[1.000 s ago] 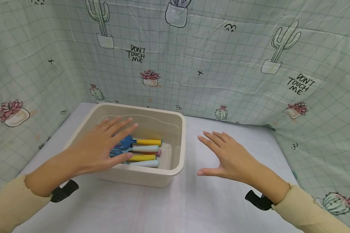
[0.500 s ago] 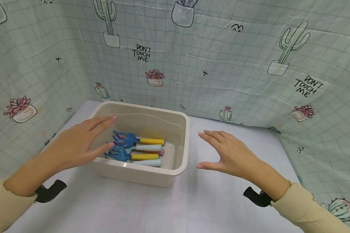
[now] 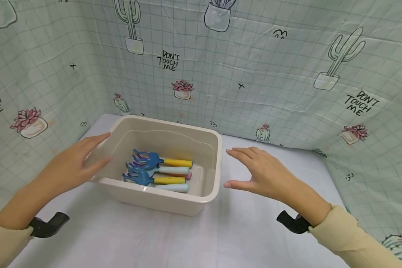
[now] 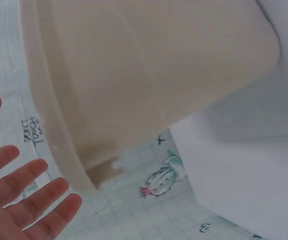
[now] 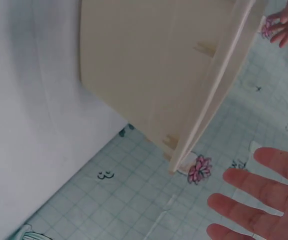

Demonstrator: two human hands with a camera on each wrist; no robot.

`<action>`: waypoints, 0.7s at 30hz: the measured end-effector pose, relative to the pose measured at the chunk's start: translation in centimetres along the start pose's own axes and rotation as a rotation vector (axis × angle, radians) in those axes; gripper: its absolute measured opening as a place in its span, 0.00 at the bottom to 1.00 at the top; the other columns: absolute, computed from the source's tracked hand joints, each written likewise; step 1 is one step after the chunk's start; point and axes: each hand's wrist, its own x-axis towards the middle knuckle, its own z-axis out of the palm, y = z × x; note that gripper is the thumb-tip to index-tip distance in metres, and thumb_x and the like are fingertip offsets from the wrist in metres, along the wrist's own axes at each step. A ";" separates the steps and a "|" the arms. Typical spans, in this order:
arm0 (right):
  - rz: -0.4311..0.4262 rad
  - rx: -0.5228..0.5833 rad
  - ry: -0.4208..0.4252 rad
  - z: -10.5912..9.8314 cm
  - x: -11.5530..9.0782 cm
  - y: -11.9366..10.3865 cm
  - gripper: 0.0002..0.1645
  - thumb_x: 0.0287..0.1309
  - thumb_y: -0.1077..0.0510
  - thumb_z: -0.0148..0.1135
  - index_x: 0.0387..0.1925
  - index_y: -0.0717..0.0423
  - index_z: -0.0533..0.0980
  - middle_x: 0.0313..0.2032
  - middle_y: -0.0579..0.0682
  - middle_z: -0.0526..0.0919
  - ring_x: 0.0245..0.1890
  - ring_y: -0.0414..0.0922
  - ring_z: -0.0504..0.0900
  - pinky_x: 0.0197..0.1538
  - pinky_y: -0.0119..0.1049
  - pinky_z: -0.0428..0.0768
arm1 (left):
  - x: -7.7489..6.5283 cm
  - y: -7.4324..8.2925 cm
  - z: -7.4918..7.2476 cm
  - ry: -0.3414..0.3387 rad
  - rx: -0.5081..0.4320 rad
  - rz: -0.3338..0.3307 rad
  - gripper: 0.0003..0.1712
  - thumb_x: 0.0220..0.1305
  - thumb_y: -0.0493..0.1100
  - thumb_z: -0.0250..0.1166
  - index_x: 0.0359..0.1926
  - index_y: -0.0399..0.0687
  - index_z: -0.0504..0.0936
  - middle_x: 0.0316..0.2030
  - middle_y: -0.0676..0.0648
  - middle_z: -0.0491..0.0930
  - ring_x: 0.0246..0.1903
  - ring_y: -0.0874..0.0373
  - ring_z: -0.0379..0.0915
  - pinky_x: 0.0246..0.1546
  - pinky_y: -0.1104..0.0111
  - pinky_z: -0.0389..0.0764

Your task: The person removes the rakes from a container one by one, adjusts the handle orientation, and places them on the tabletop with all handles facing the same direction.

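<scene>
At the left of the head view, the left hand point(image 3: 67, 163) has its fingers extended and thumb parted, gripping nothing; it stands at the left end of the cream tub point(image 3: 219, 160), though whether a fingertip touches the rim I cannot tell; the tub, one only, sits upright left of centre in the frame, on the white table cover point(image 3: 147, 242); it looks like smooth, fairly stiff plastic, probably light for its bulk, somewhat slippery and not fragile; the overhanging rim at the two short ends seems the surest place to take hold, one hand to each; inside lie small forked tools point(image 3: 143, 178), two with yellow handles point(image 3: 178, 162), two with pale blue handles point(image 3: 174, 170), and one pink handle end point(image 3: 188, 175) showing beneath, so I count at least five; they overlap, and would likely slide if the tub tips; right of centre, just beside the tub and apart from it, the right hand point(image 3: 266, 173) has its fingers loosely extended and holds nothing; two black wrist straps show, left point(image 3: 50, 225) and right point(image 3: 293, 222).
</scene>
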 end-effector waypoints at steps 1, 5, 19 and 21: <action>0.000 0.004 -0.002 0.0 0.2 -0.1 0.49 0.46 0.27 0.58 0.64 0.51 0.66 0.60 0.50 0.73 0.58 0.52 0.72 0.59 0.52 0.69 | -0.1 -0.3 0.1 0.013 -0.018 -0.008 0.37 0.63 0.52 0.59 0.69 0.46 0.58 0.61 0.32 0.65 0.57 0.34 0.64 0.46 0.37 0.69; -0.001 0.020 -0.004 -0.2 0.7 -0.2 0.49 0.46 0.27 0.59 0.63 0.51 0.66 0.60 0.49 0.73 0.59 0.51 0.71 0.60 0.51 0.68 | -0.6 -1.3 0.4 0.056 -0.078 -0.035 0.36 0.62 0.47 0.60 0.68 0.41 0.59 0.60 0.29 0.65 0.51 0.31 0.68 0.41 0.40 0.74; -0.014 0.052 -0.033 -1.0 2.5 -0.9 0.47 0.47 0.28 0.59 0.63 0.51 0.67 0.59 0.48 0.73 0.59 0.49 0.71 0.59 0.48 0.71 | -1.6 -3.0 2.0 0.007 -0.331 -0.261 0.35 0.68 0.49 0.53 0.68 0.34 0.56 0.56 0.24 0.67 0.49 0.30 0.70 0.33 0.56 0.81; -0.017 0.061 -0.041 -1.1 2.8 -1.0 0.47 0.47 0.28 0.59 0.62 0.50 0.68 0.59 0.47 0.73 0.59 0.48 0.71 0.59 0.48 0.71 | -1.6 -3.0 2.3 -0.024 -0.384 -0.295 0.35 0.69 0.50 0.51 0.69 0.35 0.54 0.57 0.24 0.66 0.50 0.32 0.70 0.32 0.65 0.79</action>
